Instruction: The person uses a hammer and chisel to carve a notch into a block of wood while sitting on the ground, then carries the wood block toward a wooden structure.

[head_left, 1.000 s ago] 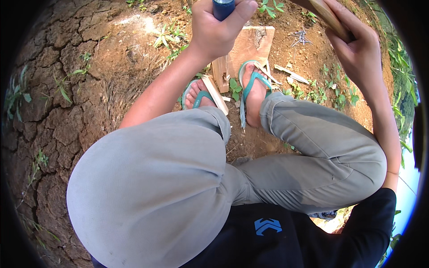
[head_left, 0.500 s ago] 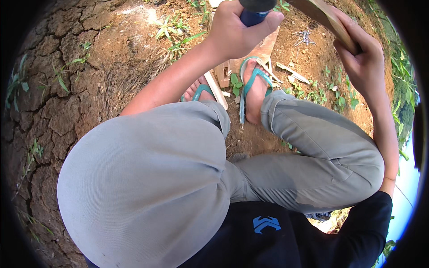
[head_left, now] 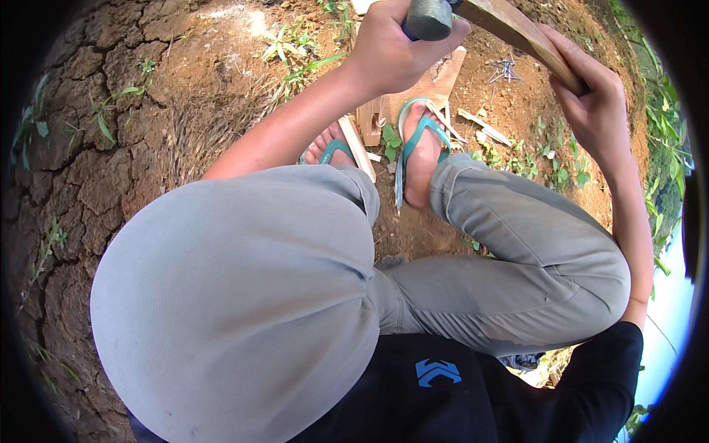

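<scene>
Apparently Mid-Hammering, Low Over the Ground

The fingers of the left hand [head_left: 391,55] are wrapped around a blue handle [head_left: 407,33], only a sliver of which shows; those of the right hand [head_left: 591,92] are closed on the wooden shaft of a hammer [head_left: 528,37]. Its metal head covers the blue handle's top, though whether the two touch cannot be told.

The step in hand looks like driving the handled tool with blows. The next move seems to call for a steady left grip, a square strike and a thumb kept clear of the head.

The hammer's long axis slants from the right hand up and leftward to the head, whose round face is turned back toward the person. The blue handle seems to point down, but its lower end is hidden.

Just below the left hand lies a wooden block [head_left: 366,118], a square hole near its close end, pointing roughly away from the person. Beside it is a wider board [head_left: 444,72], near the right foot [head_left: 421,151] in its teal sandal. Farther right lie a pale splinter [head_left: 484,125] and a small heap of nails [head_left: 506,70] on bare soil.
</scene>
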`<action>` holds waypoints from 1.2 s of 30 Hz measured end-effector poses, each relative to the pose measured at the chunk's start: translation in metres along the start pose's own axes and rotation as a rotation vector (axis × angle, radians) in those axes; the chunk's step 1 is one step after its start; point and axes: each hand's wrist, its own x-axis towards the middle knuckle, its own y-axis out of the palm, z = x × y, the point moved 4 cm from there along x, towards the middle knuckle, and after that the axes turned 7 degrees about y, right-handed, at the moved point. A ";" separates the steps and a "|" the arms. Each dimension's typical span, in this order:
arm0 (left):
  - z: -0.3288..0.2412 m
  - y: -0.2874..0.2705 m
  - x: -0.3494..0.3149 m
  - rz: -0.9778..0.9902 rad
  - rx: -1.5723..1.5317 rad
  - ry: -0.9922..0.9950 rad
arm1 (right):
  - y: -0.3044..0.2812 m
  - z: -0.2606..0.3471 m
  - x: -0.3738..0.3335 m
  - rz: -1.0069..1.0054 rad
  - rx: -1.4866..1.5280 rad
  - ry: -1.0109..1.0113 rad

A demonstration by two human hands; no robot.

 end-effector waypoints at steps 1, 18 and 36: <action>0.000 0.001 0.000 -0.005 0.002 -0.027 | 0.000 -0.005 -0.003 -0.032 0.028 0.033; 0.010 0.003 0.003 0.040 -0.120 -0.092 | -0.003 -0.016 -0.002 -0.039 0.001 0.060; 0.009 0.009 -0.014 -0.062 -0.234 -0.029 | 0.016 0.000 -0.002 -0.055 0.021 -0.086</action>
